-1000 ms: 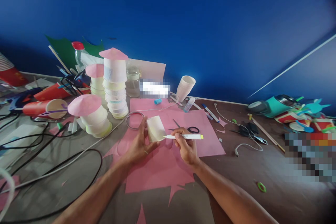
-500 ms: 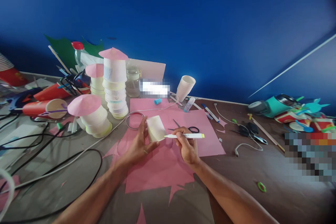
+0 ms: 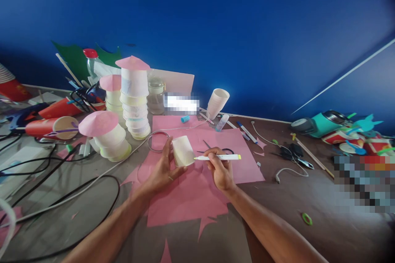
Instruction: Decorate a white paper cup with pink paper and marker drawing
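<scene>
My left hand (image 3: 165, 168) is closed around a white paper cup (image 3: 182, 151), thumb along its lower edge. The cup lies tilted on its side and carries a pale yellow tint. In my right hand (image 3: 220, 170) is a white marker (image 3: 226, 157) with a yellow end, gripped like a pen. Its yellow tip meets or nearly meets the cup's right edge. Beneath both hands spreads pink paper (image 3: 188, 205). Scissors (image 3: 227, 151) lie on it, partly hidden behind my right hand.
Stacked-cup towers with pink cone tops (image 3: 135, 102) stand at the left. A stack of white cups (image 3: 218, 100) leans by the blue wall. Black cables (image 3: 114, 197) loop at left. A glue bottle (image 3: 222, 123), blue marker (image 3: 247, 132) and keys (image 3: 304, 162) lie rightward.
Both hands keep nearly the same place. The marker's tip has shifted very slightly at the cup's edge; the cup is held as before.
</scene>
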`<state>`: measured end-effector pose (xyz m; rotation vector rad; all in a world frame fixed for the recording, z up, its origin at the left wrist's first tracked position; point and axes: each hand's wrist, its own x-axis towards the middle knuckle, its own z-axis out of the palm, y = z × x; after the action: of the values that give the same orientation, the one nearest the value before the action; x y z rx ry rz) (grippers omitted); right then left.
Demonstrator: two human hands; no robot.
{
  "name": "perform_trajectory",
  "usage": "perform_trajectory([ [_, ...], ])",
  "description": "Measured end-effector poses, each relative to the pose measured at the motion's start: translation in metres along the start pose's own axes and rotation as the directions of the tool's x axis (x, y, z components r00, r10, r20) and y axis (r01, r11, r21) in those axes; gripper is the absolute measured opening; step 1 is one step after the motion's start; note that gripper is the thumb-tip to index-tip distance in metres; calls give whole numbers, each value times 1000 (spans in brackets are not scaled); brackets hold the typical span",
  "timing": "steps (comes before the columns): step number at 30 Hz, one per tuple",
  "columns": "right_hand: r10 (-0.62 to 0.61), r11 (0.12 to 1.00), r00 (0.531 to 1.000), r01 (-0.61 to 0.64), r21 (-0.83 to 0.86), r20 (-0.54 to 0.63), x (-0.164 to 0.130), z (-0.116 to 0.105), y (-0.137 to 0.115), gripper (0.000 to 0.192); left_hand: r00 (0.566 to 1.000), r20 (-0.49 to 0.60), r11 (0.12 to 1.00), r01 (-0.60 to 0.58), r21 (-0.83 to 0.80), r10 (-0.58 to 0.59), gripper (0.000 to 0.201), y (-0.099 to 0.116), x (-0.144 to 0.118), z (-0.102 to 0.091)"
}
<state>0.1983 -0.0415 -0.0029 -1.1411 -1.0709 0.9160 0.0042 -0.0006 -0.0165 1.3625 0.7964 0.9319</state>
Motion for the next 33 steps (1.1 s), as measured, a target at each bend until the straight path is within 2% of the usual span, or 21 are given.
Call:
perform_trajectory([
  [3, 12, 1000, 1000, -12, 22, 4, 2, -1, 1, 29, 1000, 19, 999, 4, 44, -5, 106, 0, 0, 0],
  [10, 15, 1000, 999, -16, 11, 34, 3, 2, -2, 30, 1000, 24, 1000, 11, 14, -11, 106, 0, 0, 0],
  [15, -33, 999, 992, 35, 18, -123, 9, 5, -1, 34, 999, 25, 999, 20, -31, -19, 107, 3, 0, 2],
  [18, -14, 999, 992, 19, 45, -128, 11, 7, -1, 43, 1000, 14, 998, 15, -64, -14, 107, 4, 0, 4],
  [20, -2, 1000, 995, 4, 26, -96, 11, 8, 1, 44, 1000, 17, 997, 16, -77, -15, 106, 5, 0, 4],
  [22, -18, 999, 998, 17, -29, -58, 9, 8, 2, 37, 999, 27, 995, 21, -95, -18, 104, 6, -1, 4],
  [26, -125, 979, 991, 131, -155, 49, 5, 3, 5, 22, 998, 44, 991, 52, -124, -47, 104, 10, -2, 3],
  [30, -283, 892, 930, 346, -291, 236, 2, 2, 0, 39, 996, 68, 980, 68, -186, -56, 103, 11, -4, 2],
  [33, -367, 788, 877, 471, -398, 311, 0, 2, -4, 40, 995, 93, 977, 64, -204, -45, 103, 11, -5, 1],
])
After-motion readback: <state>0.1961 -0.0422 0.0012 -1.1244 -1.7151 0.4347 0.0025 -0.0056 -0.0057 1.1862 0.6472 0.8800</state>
